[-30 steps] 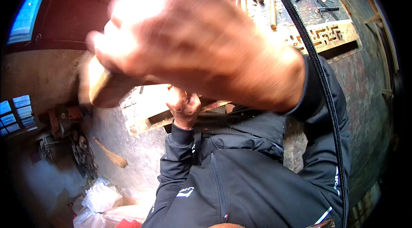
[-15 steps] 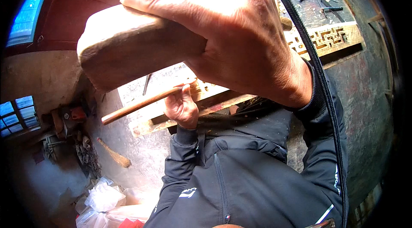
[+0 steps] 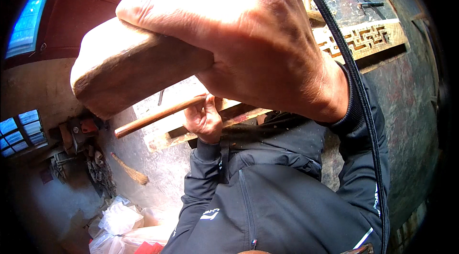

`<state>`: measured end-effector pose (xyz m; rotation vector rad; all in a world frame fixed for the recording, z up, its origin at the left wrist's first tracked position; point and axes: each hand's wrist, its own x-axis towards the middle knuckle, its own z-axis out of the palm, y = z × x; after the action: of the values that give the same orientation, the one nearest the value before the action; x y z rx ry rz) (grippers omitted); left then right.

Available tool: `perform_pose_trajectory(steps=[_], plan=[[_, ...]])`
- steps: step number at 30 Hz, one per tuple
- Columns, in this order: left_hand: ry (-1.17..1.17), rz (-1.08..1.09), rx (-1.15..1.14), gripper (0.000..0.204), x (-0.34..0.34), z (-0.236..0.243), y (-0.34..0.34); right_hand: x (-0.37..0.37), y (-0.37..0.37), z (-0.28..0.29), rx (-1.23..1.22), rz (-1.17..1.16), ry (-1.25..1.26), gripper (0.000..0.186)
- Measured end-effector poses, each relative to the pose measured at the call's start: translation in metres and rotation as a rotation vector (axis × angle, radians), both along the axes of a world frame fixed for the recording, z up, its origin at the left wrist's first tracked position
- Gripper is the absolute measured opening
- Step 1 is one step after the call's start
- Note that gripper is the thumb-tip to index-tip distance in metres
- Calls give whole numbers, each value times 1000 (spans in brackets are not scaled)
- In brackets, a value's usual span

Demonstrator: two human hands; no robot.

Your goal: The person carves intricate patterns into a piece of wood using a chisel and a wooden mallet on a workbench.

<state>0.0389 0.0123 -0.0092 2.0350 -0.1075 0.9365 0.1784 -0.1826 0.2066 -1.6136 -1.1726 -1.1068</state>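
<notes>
Close to the camera, my right hand (image 3: pixel 267 53) is wrapped round a thick wooden block (image 3: pixel 138 70) with worn, rounded edges. The block hangs raised above the work and hides much of the middle. Lower and farther off, my left hand (image 3: pixel 204 121) grips a round wooden handle (image 3: pixel 153 119) that slants up to the right. The handle's far end is hidden behind my right hand. Beneath both hands lies a pale wooden board (image 3: pixel 160 143); its carved fretwork (image 3: pixel 368 38) shows at the right end.
Hand tools, among them a dark slim tool (image 3: pixel 370 4), lie on the bench at the upper right. A black cord (image 3: pixel 351 58) hangs across the view. At the lower left are a straw brush (image 3: pixel 130 170) and white plastic bags (image 3: pixel 119 220). A red-brown door panel (image 3: pixel 71 19) stands at left.
My right hand and the wooden block have shifted a little left, the block tipping slightly lower. My left hand and the wooden handle have hardly moved.
</notes>
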Motion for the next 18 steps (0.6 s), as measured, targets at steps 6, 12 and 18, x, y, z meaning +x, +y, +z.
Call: perform_pose_trajectory(steps=[6, 12, 18], plan=[[-24, -100, -148, 26, 6, 13, -9, 1, 4, 2, 12, 0, -5, 39], [36, -88, -108, 29, 1, 15, -6, 1, 5, 2, 24, -5, 1, 33], [84, -75, -183, 33, -2, 9, -2, 2, 6, 4, 26, -12, -4, 28]])
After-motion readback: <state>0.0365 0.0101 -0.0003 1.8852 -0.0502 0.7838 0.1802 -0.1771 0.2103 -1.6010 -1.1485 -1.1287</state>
